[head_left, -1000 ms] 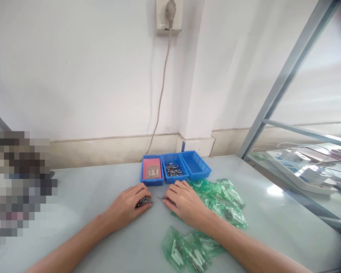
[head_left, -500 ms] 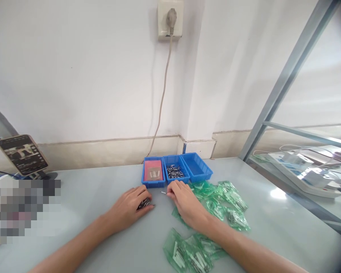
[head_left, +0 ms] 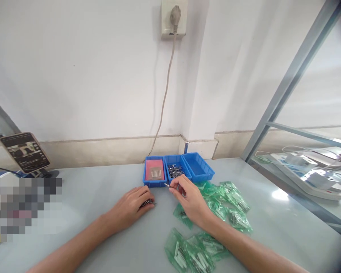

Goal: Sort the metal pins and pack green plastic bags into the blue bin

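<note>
My left hand (head_left: 133,206) rests on the table, fingers curled around a small bunch of metal screws (head_left: 147,203). Between the thumb and fingertips of my right hand (head_left: 189,197) is a single screw (head_left: 166,185), held just in front of the bins. Behind that hand stands a blue bin (head_left: 184,178) with a pile of loose screws (head_left: 174,170). Green plastic bags (head_left: 233,195) of small white and metal parts lie under and beside my right wrist. Other green bags (head_left: 197,254) are nearer the front.
Another blue bin (head_left: 155,185), at the left, holds a red sheet (head_left: 150,163) and a clear packet (head_left: 155,173). A third blue bin (head_left: 201,177) stands to the right. A phone (head_left: 25,151) leans on a stand at the left. A metal frame (head_left: 258,132) rises at the right.
My right hand has risen slightly, its fingers turned and more visible, with the screw lifted toward the bins. My left hand's fingers have closed somewhat more over the bunch.
</note>
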A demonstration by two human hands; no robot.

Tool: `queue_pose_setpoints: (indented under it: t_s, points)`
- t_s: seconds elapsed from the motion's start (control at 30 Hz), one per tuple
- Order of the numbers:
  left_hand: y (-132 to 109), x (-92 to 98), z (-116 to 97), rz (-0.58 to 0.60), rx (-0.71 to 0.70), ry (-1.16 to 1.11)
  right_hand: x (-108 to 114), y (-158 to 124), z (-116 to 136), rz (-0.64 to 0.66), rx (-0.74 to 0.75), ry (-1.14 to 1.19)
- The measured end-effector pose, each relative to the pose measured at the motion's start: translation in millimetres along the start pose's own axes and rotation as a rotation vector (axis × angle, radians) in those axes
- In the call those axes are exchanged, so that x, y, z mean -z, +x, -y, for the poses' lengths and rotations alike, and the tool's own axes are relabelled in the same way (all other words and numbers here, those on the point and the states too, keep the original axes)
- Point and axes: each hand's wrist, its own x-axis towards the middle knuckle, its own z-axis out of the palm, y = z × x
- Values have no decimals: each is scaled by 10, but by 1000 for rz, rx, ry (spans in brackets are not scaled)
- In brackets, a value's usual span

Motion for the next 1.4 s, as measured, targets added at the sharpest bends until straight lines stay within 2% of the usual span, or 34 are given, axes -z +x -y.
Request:
queue_pose_setpoints:
  t_s: [0.2,0.33,0.37,0.43,0.5,0.57,0.67,0.97,1.2,1.4]
  points:
    - [-10,-8,5,-17,24,42,-1,97,-41,-90,-300,341]
    - [-16,-5,-1,-18,56,56,-7,125,-50,-191,-359,409]
    - [-15,-6,-4,-17,64,63,-15,113,-47,-197,-341,374]
    - [-12,-14,-11,-19,85,82,-37,70,-32,-115,-247,231]
    - [-10,-23,-18,-26,113,102,-60,13,-10,100,-73,11]
    - [-11,-28,-25,-30,138,117,-78,-42,14,258,140,-159]
    - [-16,-26,-26,-13,137,108,-93,-89,33,390,274,-277]
    - [-14,-10,26,-5,19,-64,-63,-72,70,445,305,-284]
    - [-21,-21,45,3,-12,-89,-48,-74,54,413,306,-282]
    - [-30,-23,49,2,-13,-102,-33,-77,106,438,327,-250]
